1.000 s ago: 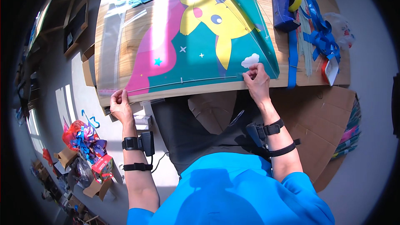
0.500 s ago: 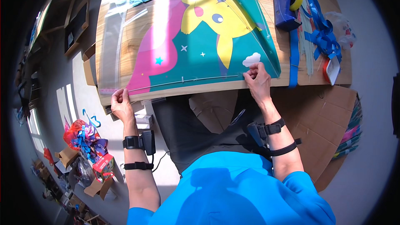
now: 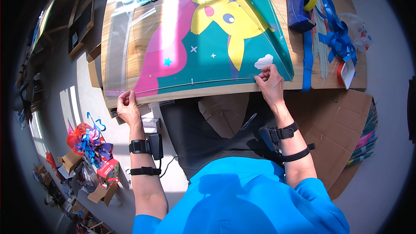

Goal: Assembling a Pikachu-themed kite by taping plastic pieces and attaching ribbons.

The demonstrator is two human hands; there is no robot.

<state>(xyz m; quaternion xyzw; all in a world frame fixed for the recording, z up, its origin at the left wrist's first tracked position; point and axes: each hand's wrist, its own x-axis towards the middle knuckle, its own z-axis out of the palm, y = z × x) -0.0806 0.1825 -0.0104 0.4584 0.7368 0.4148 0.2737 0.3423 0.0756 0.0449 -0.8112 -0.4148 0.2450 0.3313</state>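
A printed sheet point(image 3: 173, 84), teal and pink with a big yellow cartoon figure, lies along the near edge of the wooden table. Across its near side runs a thin pale rod point(image 3: 162, 87) with a small cross-piece near its middle. At the left end of this rod, by the sheet's pink corner, my left hand point(image 3: 129, 106) is closed in a pinch. My right hand point(image 3: 271, 84) pinches at the rod's right end, just below a printed white cloud. The fingers cover both rod ends.
On the table's right are a blue tape dispenser point(image 3: 297, 11) with yellow tape, tangled blue ribbon point(image 3: 338, 43) and a red-and-white object point(image 3: 345, 73). Clear plastic sleeves point(image 3: 117, 52) lie at the left. Cardboard point(image 3: 327, 125) leans below right; bags and boxes point(image 3: 93, 147) sit on the floor.
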